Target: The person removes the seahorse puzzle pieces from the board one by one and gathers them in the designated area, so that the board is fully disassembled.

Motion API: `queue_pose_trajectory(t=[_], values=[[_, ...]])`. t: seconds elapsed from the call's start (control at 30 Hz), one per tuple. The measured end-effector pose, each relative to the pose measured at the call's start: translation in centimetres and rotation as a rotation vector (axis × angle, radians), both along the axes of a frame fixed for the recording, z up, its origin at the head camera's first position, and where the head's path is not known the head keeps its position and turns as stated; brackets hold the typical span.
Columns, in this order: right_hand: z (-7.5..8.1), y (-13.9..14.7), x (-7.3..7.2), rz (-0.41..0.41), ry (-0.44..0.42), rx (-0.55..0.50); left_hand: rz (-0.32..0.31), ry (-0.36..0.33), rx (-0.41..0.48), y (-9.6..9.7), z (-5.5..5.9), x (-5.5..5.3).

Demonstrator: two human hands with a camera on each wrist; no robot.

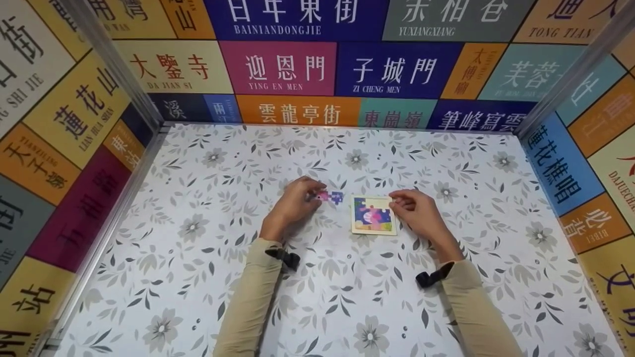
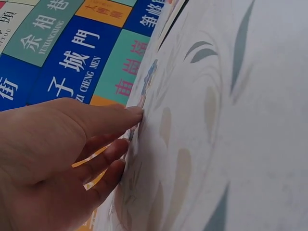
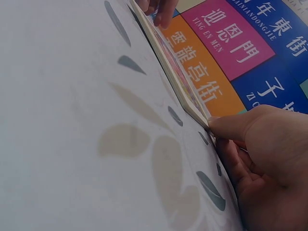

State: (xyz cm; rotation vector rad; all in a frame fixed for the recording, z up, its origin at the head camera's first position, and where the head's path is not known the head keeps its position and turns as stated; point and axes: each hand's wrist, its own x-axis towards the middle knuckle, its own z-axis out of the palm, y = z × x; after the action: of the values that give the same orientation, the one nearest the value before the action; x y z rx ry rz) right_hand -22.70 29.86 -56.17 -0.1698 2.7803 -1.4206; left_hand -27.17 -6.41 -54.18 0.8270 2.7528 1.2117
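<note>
In the head view, a small square jigsaw tray (image 1: 353, 220) with a pale frame lies flat on the table, partly filled with purple, pink and yellow pieces. A bare cream patch shows along its top. My right hand (image 1: 417, 212) grips the tray's upper right corner, thumb on the edge, as the right wrist view also shows. Left of the tray, my left hand (image 1: 297, 201) pinches a pink jigsaw piece (image 1: 323, 196) at table level. Purple jigsaw pieces (image 1: 337, 197) lie beside its fingertips, between that hand and the tray.
The table (image 1: 208, 272) wears a white cloth printed with grey flowers and leaves. Panels of coloured signs (image 1: 278, 67) stand along the back and both sides, with clear edging at the corners. Each wrist carries a black strap (image 1: 284, 257).
</note>
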Motion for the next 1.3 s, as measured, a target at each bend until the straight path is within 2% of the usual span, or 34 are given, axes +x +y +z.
queue_pose_trajectory(t=[0.13,0.3,0.4,0.63,0.83,0.97,1.1,1.3], values=[[0.0,0.0,-0.1,0.012,0.007,0.003,0.013,-0.024,-0.030,0.2,0.4,0.1],[-0.1,0.0,-0.1,0.016,0.014,0.008,0.013,0.057,-0.079,1.0,0.7,0.2],[-0.1,0.1,-0.1,0.012,0.017,0.008,-0.017,0.109,-0.085,1.7,0.9,0.3],[0.0,0.0,0.0,0.006,0.019,0.010,-0.088,0.072,-0.115,3.9,1.4,0.9],[0.0,0.0,0.0,0.000,0.018,0.017,-0.130,0.143,-0.136,5.9,1.1,1.4],[-0.1,-0.1,0.0,-0.005,0.016,0.026,-0.114,0.155,-0.179,7.1,1.0,1.6],[-0.1,-0.1,0.0,0.002,0.020,0.022,-0.070,0.145,-0.203,8.3,1.2,1.8],[0.1,0.0,0.0,0.002,0.014,0.015,-0.040,0.172,-0.204,9.4,1.0,2.1]])
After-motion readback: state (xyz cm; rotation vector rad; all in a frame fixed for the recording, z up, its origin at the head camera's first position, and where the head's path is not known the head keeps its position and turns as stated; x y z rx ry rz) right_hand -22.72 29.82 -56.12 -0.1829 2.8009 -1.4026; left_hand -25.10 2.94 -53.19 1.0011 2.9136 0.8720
